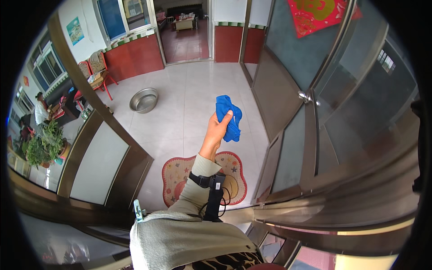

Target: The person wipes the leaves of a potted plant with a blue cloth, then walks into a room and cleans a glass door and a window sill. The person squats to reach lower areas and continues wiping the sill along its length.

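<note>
My left hand (pixel 217 128) reaches out in front of me, closed on a crumpled blue cloth (pixel 227 118), with the thumb on top of it. The cloth is held above the pale tiled floor, touching nothing else. A black strap with a small box and a cable (pixel 202 180) sits around the left wrist, over a light grey-green sleeve. Below the arm lies a red-edged, patterned floor mat (pixel 236 165), partly hidden by it. A light blue clothes peg (pixel 138 211) is clipped to my grey garment (pixel 162 233). My right hand is out of view.
A metal basin (pixel 144 100) stands on the floor ahead left, near red-framed chairs (pixel 98 65). Brown-framed glass doors (pixel 287 71) with a metal handle (pixel 305 97) flank the right; another framed panel (pixel 101 162) is left. Beyond it are potted plants (pixel 45 143) and a seated person (pixel 41 109).
</note>
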Tool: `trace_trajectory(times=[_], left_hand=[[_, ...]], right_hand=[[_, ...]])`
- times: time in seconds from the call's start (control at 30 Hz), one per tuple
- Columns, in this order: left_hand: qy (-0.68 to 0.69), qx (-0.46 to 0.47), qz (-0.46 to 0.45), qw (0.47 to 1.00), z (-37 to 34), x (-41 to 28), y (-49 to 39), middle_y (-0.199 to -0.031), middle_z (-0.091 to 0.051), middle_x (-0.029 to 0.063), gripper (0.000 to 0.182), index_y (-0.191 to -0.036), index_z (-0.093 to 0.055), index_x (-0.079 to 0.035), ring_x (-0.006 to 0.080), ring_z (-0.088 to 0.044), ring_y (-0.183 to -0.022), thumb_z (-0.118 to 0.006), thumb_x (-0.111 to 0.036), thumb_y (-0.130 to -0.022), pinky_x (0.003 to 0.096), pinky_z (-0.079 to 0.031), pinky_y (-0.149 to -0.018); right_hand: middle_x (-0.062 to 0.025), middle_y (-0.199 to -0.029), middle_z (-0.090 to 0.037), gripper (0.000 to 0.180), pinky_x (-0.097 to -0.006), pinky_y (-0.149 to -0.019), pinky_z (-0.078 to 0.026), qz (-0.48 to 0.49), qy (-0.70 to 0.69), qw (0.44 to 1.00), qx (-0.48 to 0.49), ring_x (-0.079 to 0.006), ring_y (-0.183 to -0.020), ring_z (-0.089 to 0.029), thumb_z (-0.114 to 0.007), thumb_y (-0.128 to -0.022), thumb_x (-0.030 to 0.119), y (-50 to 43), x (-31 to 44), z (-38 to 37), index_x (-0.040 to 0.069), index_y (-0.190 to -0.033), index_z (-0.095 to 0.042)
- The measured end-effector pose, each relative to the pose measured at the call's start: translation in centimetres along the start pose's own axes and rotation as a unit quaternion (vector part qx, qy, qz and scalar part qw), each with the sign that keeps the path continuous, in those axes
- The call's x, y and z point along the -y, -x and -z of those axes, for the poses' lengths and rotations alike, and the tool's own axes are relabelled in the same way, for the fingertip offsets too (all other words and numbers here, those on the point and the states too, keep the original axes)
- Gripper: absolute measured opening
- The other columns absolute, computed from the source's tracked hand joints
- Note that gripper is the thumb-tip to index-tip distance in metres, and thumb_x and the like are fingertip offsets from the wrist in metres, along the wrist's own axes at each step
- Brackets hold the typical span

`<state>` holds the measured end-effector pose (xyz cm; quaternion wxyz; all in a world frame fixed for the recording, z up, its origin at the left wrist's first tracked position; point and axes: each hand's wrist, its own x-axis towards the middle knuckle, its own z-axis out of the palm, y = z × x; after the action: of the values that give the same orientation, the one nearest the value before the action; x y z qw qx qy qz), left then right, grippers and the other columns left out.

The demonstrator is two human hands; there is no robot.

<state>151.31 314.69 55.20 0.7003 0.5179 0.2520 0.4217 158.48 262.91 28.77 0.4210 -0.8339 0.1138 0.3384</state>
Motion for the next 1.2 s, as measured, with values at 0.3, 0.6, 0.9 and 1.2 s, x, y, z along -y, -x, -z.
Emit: trace_trajectory(times=[0.3, 0.6, 0.9, 1.2], left_hand=[[0.008, 0.013, 0.010, 1.000, 3.9, -5.7, -15.3, -0.084, -0.063, -0.0001, 0.028, -0.109, -0.063, -0.004, 0.0079, -0.060, -0.070, -0.064, -0.029, -0.098, 0.0247, -0.053, -0.059], [-0.098, -0.068, 0.012, 0.993, 11.7, -11.6, -17.0, -0.098, -0.067, 0.0052, 0.033, -0.121, -0.057, -0.001, 0.0111, -0.064, -0.085, -0.060, -0.026, -0.100, 0.0292, -0.055, -0.076], [-0.131, -0.165, -0.017, 0.977, 17.6, -11.6, -14.0, -0.105, -0.066, 0.0031, 0.029, -0.124, -0.057, -0.002, 0.0110, -0.060, -0.095, -0.057, -0.020, -0.101, 0.0307, -0.052, -0.088], [-0.310, -0.288, 0.006, 0.906, 13.8, -9.6, -16.2, -0.106, -0.064, 0.0130, 0.026, -0.110, -0.065, -0.003, 0.0217, -0.061, -0.096, -0.065, -0.024, -0.095, 0.0345, -0.049, -0.085]], right_hand=[[-0.0138, -0.100, -0.071, 0.050, -0.0369, -0.077, -0.054, 0.017, 0.122, 0.989, 0.086, -0.0235, -0.090, -0.067, -0.055, -0.100, 0.042, -8.7, 19.6, -6.4, 0.001, -0.128, -0.057], [-0.0144, -0.102, -0.071, 0.051, -0.0371, -0.079, -0.054, 0.064, 0.288, 0.932, 0.211, -0.0243, -0.092, -0.068, -0.055, -0.101, 0.041, -16.5, 34.5, -13.8, 0.000, -0.130, -0.057], [-0.0150, -0.103, -0.071, 0.051, -0.0373, -0.081, -0.054, 0.575, 0.610, 0.258, 0.479, -0.0252, -0.095, -0.069, -0.054, -0.101, 0.040, -23.4, 54.8, -24.4, -0.001, -0.131, -0.056], [-0.0156, -0.145, -0.043, 0.087, -0.0341, -0.105, -0.042, 0.432, 0.259, 0.372, 0.779, -0.0249, -0.129, -0.048, -0.072, -0.089, 0.010, 4.2, 73.3, -47.8, 0.004, -0.156, -0.016]])
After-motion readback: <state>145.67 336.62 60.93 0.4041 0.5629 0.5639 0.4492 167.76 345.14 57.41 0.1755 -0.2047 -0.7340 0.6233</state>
